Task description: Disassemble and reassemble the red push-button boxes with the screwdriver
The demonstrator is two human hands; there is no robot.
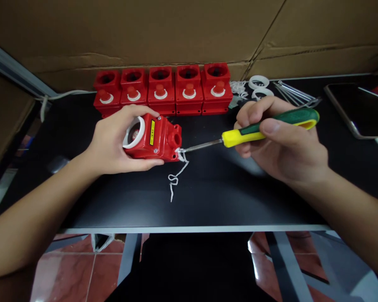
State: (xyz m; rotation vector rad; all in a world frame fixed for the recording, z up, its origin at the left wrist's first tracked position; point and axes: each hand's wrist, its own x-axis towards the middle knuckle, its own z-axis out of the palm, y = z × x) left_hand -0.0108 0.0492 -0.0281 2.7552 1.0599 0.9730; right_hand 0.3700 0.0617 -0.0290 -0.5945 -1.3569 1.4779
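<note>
On the black table, my left hand grips a red housing with a white ring at its left end and a yellow label. My right hand holds a screwdriver by its green and yellow handle. The metal shaft points left, and its tip touches the housing's lower right corner, where white string is bunched. The string's loose end trails down onto the tabletop. Exactly how the tip meets the string is too small to tell.
Several red housings stand in a row at the back. Right of them lie white string, white rings and metal strips. A phone lies far right; a white cable runs back left.
</note>
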